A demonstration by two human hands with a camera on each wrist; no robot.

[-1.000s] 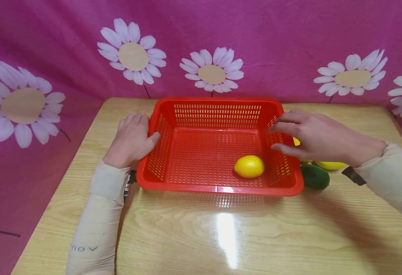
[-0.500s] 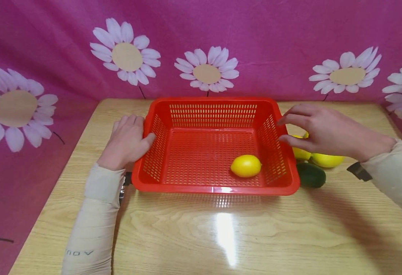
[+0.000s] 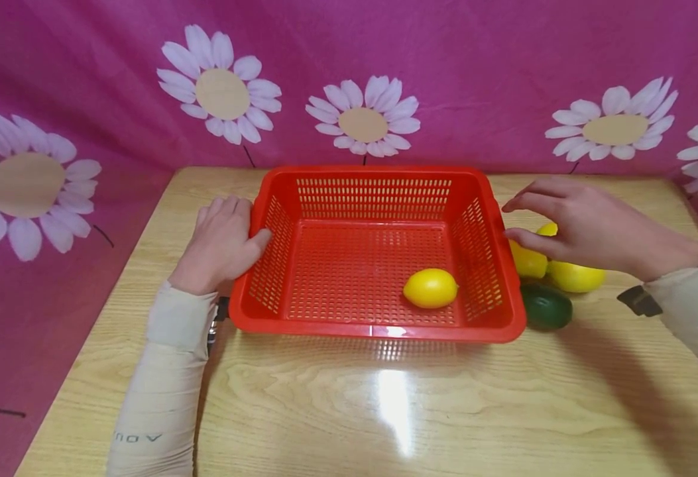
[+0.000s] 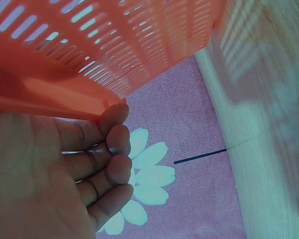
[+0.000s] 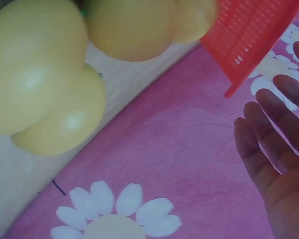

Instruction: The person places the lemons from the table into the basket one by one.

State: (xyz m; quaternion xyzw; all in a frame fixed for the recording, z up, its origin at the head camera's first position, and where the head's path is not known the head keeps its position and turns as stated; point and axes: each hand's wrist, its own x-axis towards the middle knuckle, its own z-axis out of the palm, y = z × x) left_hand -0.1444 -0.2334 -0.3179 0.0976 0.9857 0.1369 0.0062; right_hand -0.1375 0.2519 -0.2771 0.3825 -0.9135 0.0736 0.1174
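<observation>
A red plastic basket (image 3: 372, 331) with slotted walls stands on the table in the head view, with one lemon (image 3: 431, 288) lying on its floor near the front right. My left hand (image 3: 220, 242) grips the basket's left rim, thumb over the edge; the left wrist view has its fingers (image 4: 118, 141) bent at the outer side of the rim. Just beyond the right rim, my right hand (image 3: 599, 228) hovers with relaxed fingers and holds nothing. Beneath it are several yellow fruits (image 3: 577, 277), partly hidden by the hand, and a dark green oval fruit (image 3: 547, 308).
The wooden table (image 3: 301, 404) spreads in front of the basket, with a bright light reflection on it. A magenta cloth (image 3: 474, 59) printed with white flowers hangs behind and at the left side.
My right hand has drawn back rightward from over the basket's right rim, uncovering more of the yellow fruits. The left hand stays on the left rim, and the lemon stays in the basket.
</observation>
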